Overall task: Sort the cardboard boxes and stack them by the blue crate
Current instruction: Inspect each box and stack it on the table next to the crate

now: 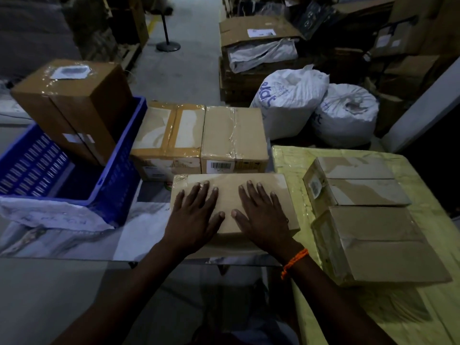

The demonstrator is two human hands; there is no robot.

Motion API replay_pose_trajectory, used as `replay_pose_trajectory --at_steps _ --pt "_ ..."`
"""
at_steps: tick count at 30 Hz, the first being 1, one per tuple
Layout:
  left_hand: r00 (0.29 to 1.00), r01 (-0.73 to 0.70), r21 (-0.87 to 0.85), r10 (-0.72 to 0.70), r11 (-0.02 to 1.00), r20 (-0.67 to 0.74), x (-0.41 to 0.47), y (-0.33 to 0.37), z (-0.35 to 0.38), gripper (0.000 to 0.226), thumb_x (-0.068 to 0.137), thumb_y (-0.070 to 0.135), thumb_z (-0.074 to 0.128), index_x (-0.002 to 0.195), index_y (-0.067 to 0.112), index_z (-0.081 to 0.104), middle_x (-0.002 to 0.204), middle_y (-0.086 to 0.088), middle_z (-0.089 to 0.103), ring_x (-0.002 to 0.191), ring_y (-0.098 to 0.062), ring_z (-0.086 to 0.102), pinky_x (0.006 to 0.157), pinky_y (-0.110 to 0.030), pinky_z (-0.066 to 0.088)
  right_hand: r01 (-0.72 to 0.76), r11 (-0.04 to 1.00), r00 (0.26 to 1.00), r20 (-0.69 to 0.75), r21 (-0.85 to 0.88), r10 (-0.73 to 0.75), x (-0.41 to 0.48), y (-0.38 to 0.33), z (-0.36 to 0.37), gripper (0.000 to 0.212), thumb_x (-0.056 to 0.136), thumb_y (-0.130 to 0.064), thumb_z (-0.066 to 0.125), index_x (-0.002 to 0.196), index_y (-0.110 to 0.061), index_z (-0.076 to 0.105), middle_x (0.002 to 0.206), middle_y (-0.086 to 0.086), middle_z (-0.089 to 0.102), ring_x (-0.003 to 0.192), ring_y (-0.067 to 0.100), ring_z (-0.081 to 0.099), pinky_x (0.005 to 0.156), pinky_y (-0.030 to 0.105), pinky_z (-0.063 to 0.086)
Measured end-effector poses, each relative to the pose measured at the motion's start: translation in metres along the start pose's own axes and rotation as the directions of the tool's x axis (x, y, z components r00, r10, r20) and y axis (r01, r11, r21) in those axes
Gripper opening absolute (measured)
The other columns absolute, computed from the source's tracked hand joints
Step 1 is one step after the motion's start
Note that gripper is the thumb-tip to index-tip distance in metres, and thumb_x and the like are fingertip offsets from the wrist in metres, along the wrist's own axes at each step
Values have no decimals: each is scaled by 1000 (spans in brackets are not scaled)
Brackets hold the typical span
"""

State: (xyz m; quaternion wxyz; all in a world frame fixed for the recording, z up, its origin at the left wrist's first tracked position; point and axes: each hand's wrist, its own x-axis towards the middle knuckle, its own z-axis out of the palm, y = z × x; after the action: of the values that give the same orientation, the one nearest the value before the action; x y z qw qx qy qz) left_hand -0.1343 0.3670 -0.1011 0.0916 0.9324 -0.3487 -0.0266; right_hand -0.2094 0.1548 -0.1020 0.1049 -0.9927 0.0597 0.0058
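A flat cardboard box [229, 192] lies in front of me, right of the blue crate [119, 168]. My left hand [196, 215] and my right hand [261, 217] both rest palm down on its top, fingers straight and spread. Behind it two taped boxes stand side by side: one with tan tape [169, 140] and one with a barcode label [234, 138]. A tall brown box [74, 105] leans inside the crate. Two more boxes, a far one [358, 183] and a near one [378, 242], sit on a yellow wrapped surface [423, 307] at the right.
Two white tied sacks [291, 100] [346, 113] stand behind the boxes. An open carton with white wrapping [258, 43] sits on stacked pallets further back. A black post stand [168, 46] is in the aisle. White plastic sheeting [57, 217] lies under the crate's near edge.
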Motion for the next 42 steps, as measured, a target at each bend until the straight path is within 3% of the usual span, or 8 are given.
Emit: replay_pose_trajectory --at_steps 7,15,20,24,27,34,37,42 --pt "999 25 6 -25 1000 38 -5 -15 -4 80 96 70 2 163 26 -3 169 -2 -18 155 -19 -18 124 -45 -11 -80 996 995 49 -44 82 -7 28 -8 87 93 -79 2 164 -30 -10 173 2 -14 159 20 -15 123 42 -14" --pt "1000 -7 -23 8 1000 20 -5 -20 2 81 97 74 -3 162 26 -1 170 -5 -11 157 -22 -11 127 -54 3 -45 999 993 107 -25 47 -6 31 -12 92 87 -82 -8 162 -31 -17 171 3 -22 157 21 -22 123 45 -16" --pt "980 170 -163 -185 972 -76 -2 -15 -1 87 96 76 20 163 23 3 170 -2 -11 157 -20 -12 126 -45 3 -58 991 988 148 124 39 3 41 -24 98 91 -82 27 162 -31 -16 167 2 -28 157 23 -21 122 44 -13" --pt "888 338 -648 -459 683 -20 13 -19 -23 75 86 62 58 148 24 39 149 -4 49 136 -17 50 109 -48 46 -310 797 950 149 519 273 32 74 -34 101 86 -69 64 163 -29 12 170 10 18 152 29 28 118 48 36" --pt "828 394 -864 -529 313 185 15 -11 -39 27 96 35 67 120 28 57 107 -2 73 103 -13 71 76 -30 60 -416 476 904 295 775 308 53 88 -42 66 76 -65 75 128 -31 56 114 3 73 103 25 73 90 50 60" --pt "780 266 -922 -625 283 33 -5 -11 -38 46 93 18 72 124 41 47 113 18 66 96 11 66 67 -13 56 -297 416 907 118 860 404 45 71 -54 44 93 -39 74 130 -25 55 112 -9 68 99 11 67 84 36 56" --pt "763 190 -963 -646 193 21 -30 -14 -35 52 84 38 74 129 45 48 125 22 62 113 0 63 79 -24 57 -216 395 899 24 893 438 16 52 -49 37 94 -34 74 126 -28 56 112 -22 63 100 -9 61 74 17 48" --pt "712 130 -985 -702 110 16 -66 0 -25 48 89 46 54 131 23 54 121 14 62 102 7 64 78 -29 49 -176 325 825 -40 929 564 -27 32 -38 39 90 -43 74 121 -22 62 116 -14 63 100 -7 62 77 17 48"
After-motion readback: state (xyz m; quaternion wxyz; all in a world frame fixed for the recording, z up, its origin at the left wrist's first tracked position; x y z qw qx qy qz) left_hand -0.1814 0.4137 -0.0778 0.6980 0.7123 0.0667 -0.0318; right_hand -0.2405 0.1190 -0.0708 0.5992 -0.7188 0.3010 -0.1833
